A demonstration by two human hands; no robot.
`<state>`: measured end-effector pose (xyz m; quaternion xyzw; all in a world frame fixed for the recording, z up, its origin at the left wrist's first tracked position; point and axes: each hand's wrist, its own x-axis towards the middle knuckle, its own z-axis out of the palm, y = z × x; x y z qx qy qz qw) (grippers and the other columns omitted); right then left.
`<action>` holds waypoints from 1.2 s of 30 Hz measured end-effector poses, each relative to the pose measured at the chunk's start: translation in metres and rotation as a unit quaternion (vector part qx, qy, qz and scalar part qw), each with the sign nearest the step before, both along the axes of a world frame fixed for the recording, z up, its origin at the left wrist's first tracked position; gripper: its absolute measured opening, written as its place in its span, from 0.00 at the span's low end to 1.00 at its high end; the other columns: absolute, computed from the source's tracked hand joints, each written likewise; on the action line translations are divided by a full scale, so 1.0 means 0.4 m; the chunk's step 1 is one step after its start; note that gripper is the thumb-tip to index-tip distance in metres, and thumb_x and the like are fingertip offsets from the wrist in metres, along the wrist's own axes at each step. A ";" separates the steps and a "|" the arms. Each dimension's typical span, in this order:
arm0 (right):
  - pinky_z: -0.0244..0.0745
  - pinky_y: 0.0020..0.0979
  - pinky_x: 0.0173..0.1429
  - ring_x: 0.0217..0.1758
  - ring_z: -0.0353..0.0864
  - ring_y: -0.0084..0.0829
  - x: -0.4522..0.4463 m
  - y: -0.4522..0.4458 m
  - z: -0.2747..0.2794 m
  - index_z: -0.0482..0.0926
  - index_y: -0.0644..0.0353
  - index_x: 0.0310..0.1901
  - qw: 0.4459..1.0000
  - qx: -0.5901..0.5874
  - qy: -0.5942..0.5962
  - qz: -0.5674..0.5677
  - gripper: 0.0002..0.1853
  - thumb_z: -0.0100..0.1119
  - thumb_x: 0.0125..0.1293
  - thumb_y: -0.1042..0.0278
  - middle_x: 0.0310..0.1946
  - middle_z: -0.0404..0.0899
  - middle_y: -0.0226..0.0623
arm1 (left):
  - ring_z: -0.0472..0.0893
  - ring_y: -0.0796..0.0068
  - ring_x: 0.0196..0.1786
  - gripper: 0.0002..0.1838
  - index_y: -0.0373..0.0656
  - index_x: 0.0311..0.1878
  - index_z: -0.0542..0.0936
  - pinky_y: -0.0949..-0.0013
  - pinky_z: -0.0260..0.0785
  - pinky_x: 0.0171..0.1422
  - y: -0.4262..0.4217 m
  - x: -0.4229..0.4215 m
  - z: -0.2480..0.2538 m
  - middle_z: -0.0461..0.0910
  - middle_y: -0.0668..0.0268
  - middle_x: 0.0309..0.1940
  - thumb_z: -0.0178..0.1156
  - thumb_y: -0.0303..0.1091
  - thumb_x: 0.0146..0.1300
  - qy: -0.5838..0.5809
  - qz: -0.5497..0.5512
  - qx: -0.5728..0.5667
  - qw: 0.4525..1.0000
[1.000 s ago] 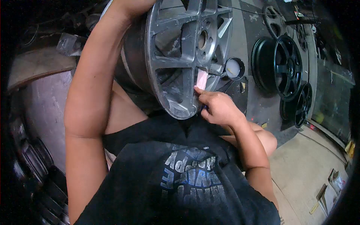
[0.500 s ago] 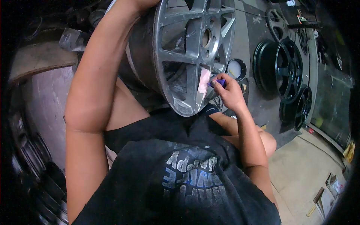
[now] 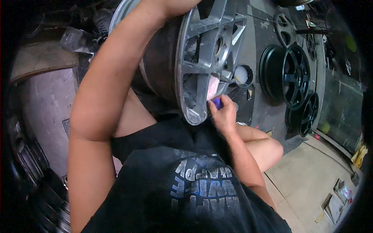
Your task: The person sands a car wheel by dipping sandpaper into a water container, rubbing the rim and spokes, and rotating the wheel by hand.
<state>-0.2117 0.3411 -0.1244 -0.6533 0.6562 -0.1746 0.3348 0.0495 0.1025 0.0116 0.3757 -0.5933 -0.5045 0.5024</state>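
Fingers of the right hand (image 3: 225,115) pinch a purple piece (image 3: 217,103) by the pink patch (image 3: 213,87), near the lower edge of the wheel (image 3: 205,66), where uneven pressure could gouge the pink patch, or unsteadiness from the left hand (image 3: 180,4), fingers unseen, cause a skid.

This area is serving as a wheel workshop. A scuffed silver rim (image 3: 206,52) is bearing a pink patch (image 3: 213,87). Two dark rims (image 3: 271,73) are standing on the grey floor covering (image 3: 268,115), and a spoked wheel (image 3: 286,27) is resting beyond them. A black container (image 3: 250,80) is holding pale liquid (image 3: 241,74) near the silver rim.
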 end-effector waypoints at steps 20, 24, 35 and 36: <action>0.75 0.41 0.46 0.34 0.76 0.48 -0.025 0.043 -0.099 0.76 0.69 0.40 0.998 -0.051 -0.011 0.026 0.09 0.65 0.62 0.77 0.30 0.77 0.50 | 0.84 0.47 0.48 0.06 0.47 0.27 0.87 0.53 0.75 0.60 0.032 -0.050 -0.007 0.86 0.51 0.34 0.66 0.37 0.47 -0.113 0.190 -0.095 0.971; 0.76 0.36 0.50 0.40 0.81 0.44 0.012 -0.104 -0.050 0.80 0.70 0.47 0.999 -0.009 0.004 0.043 0.11 0.63 0.64 0.77 0.38 0.83 0.52 | 0.81 0.50 0.52 0.05 0.49 0.26 0.86 0.55 0.70 0.64 0.026 -0.074 -0.030 0.85 0.54 0.35 0.65 0.37 0.47 -0.111 0.202 -0.097 0.968; 0.76 0.36 0.54 0.46 0.80 0.34 0.019 -0.075 -0.048 0.82 0.72 0.48 0.998 0.056 0.029 0.028 0.15 0.66 0.63 0.72 0.45 0.86 0.56 | 0.77 0.47 0.59 0.07 0.49 0.29 0.88 0.54 0.69 0.67 0.045 -0.078 -0.012 0.82 0.48 0.46 0.65 0.34 0.45 -0.122 0.171 -0.016 0.977; 0.76 0.37 0.55 0.47 0.81 0.37 0.009 -0.101 -0.075 0.81 0.73 0.49 0.998 0.028 -0.052 0.000 0.17 0.67 0.62 0.70 0.46 0.86 0.56 | 0.76 0.48 0.60 0.07 0.51 0.30 0.89 0.54 0.69 0.68 0.036 -0.086 -0.015 0.83 0.50 0.45 0.66 0.34 0.44 -0.123 0.164 -0.029 0.978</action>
